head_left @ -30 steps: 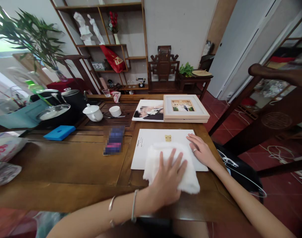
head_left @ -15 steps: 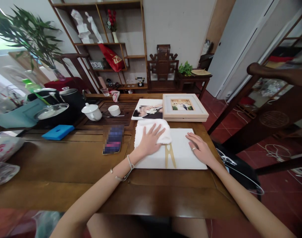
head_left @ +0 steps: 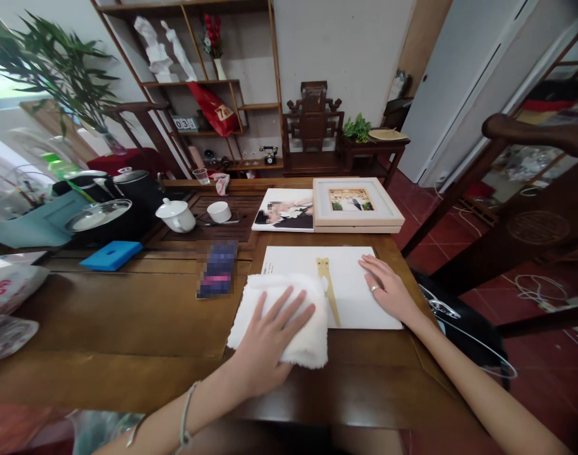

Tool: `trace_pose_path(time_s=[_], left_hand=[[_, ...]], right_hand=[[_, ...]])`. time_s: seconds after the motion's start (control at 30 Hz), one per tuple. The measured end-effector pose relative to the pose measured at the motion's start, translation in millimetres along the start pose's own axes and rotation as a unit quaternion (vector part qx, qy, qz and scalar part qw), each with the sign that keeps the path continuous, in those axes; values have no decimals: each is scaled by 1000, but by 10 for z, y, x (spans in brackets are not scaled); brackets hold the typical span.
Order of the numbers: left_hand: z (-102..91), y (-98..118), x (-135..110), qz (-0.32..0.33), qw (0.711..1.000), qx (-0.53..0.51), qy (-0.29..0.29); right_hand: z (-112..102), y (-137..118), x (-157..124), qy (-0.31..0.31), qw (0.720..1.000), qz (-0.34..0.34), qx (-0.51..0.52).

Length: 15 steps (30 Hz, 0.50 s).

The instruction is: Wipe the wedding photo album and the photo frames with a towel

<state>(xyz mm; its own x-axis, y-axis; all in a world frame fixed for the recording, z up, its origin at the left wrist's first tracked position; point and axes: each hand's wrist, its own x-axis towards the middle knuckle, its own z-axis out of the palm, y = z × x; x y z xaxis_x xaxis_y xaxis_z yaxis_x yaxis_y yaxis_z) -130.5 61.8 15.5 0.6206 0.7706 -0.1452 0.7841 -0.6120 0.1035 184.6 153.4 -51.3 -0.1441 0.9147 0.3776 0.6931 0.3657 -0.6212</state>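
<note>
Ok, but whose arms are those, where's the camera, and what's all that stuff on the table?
There's no robot here: these are a person's own bare hands. The camera is worn on their head, so you see what's in front of them. The left hand lies spread on a white cloth, pressing rather than gripping. The right hand rests on a flat white panel with a gold-coloured strip. Also on the wooden table are a framed picture, a blue block and a white lidded cup.
</note>
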Motion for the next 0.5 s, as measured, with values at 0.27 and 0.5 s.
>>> trace_pose_path(time_s=[0.27, 0.5], left_hand=[[-177, -669, 876, -68, 996, 10, 64], [-121, -595, 701, -64, 996, 19, 62]], right_hand=[[-22, 29, 11, -8, 1000, -2, -1], [-16, 14, 7, 0, 1000, 4, 3]])
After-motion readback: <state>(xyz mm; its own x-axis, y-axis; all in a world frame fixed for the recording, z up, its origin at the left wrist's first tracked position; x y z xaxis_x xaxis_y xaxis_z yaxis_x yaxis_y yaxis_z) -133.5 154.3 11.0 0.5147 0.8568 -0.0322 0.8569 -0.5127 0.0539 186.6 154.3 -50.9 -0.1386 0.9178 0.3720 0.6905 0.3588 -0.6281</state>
